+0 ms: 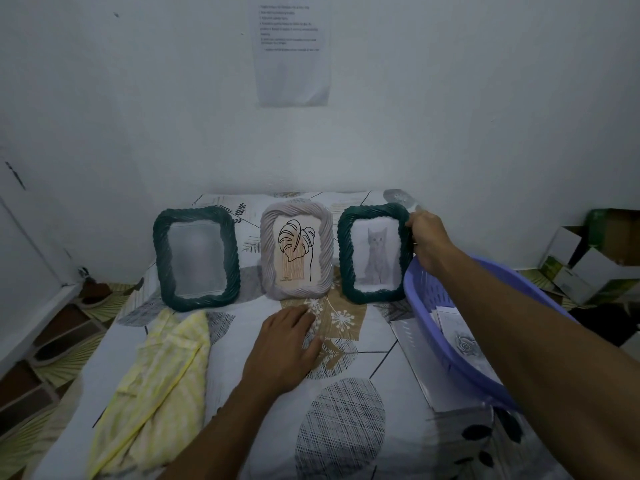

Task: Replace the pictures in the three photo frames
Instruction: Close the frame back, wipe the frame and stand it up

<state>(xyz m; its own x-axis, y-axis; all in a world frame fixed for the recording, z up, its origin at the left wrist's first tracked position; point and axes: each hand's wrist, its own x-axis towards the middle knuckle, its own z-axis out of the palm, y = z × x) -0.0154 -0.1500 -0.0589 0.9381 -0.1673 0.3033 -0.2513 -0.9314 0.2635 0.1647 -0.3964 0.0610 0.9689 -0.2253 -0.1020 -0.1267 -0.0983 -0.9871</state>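
Head view: three frames stand beyond my hands.
My right hand [427, 239] grips the cat frame [375, 253]; left hand [285, 342] rests flat, fingers spread.

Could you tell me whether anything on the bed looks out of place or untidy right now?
The yellow cloth lies crumpled on the sheet in front of the left green frame, whose picture looks blurred. All three frames stand upright.
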